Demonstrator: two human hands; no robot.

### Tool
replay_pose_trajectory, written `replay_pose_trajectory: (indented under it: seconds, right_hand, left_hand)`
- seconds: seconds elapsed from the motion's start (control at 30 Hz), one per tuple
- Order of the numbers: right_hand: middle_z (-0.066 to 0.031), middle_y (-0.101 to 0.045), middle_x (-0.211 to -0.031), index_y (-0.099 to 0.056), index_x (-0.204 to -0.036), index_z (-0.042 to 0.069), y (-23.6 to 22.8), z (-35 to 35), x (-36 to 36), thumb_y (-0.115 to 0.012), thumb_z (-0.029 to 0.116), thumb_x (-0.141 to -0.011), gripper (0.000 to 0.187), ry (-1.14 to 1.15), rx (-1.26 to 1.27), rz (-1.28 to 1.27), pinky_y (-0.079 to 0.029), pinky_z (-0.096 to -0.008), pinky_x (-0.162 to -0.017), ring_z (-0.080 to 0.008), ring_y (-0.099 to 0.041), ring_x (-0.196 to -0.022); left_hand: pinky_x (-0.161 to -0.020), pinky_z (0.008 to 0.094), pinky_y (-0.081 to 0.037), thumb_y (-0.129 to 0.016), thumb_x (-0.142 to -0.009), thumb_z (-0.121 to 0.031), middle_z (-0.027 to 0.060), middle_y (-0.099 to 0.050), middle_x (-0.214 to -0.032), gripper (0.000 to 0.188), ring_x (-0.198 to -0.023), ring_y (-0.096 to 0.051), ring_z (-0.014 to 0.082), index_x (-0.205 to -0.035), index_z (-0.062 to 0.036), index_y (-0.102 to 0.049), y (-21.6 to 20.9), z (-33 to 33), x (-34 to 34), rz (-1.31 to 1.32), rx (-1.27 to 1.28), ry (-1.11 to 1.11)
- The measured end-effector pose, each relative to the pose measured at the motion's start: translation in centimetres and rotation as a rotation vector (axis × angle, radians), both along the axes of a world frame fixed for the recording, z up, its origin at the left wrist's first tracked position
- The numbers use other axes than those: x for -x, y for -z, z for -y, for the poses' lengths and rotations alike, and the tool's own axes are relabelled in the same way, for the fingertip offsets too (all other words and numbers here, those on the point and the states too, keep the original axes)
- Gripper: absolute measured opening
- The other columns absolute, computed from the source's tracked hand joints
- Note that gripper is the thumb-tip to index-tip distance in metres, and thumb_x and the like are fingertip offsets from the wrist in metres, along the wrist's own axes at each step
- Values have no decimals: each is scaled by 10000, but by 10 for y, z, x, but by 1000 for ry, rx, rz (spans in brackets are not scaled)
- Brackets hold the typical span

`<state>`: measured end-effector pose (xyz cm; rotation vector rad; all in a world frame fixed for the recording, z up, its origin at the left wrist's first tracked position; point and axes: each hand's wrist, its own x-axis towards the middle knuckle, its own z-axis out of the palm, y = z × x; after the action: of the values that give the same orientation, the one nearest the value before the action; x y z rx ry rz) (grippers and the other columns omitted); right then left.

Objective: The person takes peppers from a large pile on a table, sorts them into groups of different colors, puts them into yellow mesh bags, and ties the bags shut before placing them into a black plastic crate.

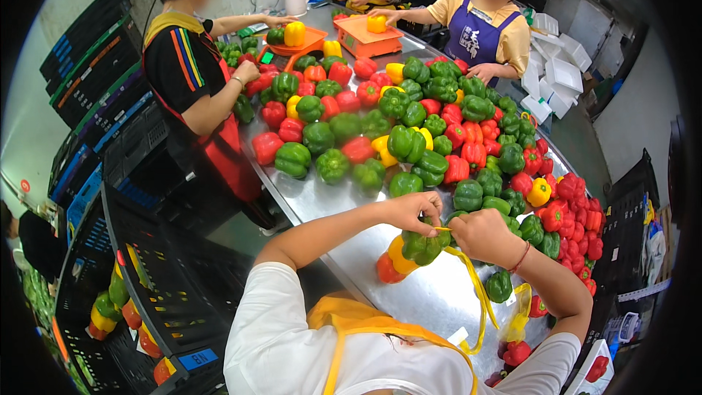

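In front of me, a row of bell peppers, one red (387,269), one yellow (401,255) and one green (424,246), sits together over the steel table. At the green end, my left hand (413,212) pinches a thin yellow strip (443,229). My right hand (486,236) is closed on the same strip, its fingers close to the left ones. Long yellow strips (477,294) hang below my right hand toward the table's near edge. Whether netting wraps the three peppers is too small to tell.
A large heap of green, red and yellow peppers (409,144) covers the table (329,238). Yellow netting (519,314) lies right of me. Black crates (175,278) stand left, some holding pepper rows. Co-workers stand across and at left, near orange scales (368,38).
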<state>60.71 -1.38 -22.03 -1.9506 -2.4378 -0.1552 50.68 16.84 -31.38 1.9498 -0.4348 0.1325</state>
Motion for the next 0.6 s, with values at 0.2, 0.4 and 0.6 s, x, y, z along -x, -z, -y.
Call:
replay_pose_trajectory:
  seconds: [0.2, 0.4, 0.6]
  right_hand:
    - [-117, -533, -537, -542, -692, 45, -2, 4, 8, -554, 156, -751, 127, 101, 40, -183, -437, -383, -467, -295, -550, -499]
    - [-117, -568, -574, -604, -759, -6, 10, 27, 8, -537, 147, -778, 169, 284, 121, -786, -428, -330, -490, -218, -546, -501]
    - [40, -421, -580, -533, -810, 52, 7, 46, 27, -466, 178, -874, 157, 586, 210, -1933, -274, -193, -420, -48, -343, -471]
  left_hand:
    - [-631, 247, -369, -709, -696, -193, 32, -464, -891, 200, -748, -422, 140, -825, -55, -645, -11, -3, 9, -58, -23, 92]
    - [-639, 278, -412, -694, -684, -138, 50, -505, -808, 159, -748, -488, 174, -807, -56, -636, -28, 13, 7, -43, -247, 131]
    - [-652, 343, -464, -692, -645, -144, 62, -592, -802, 124, -758, -584, 236, -738, -90, -630, -84, 27, 3, 52, -599, -228]
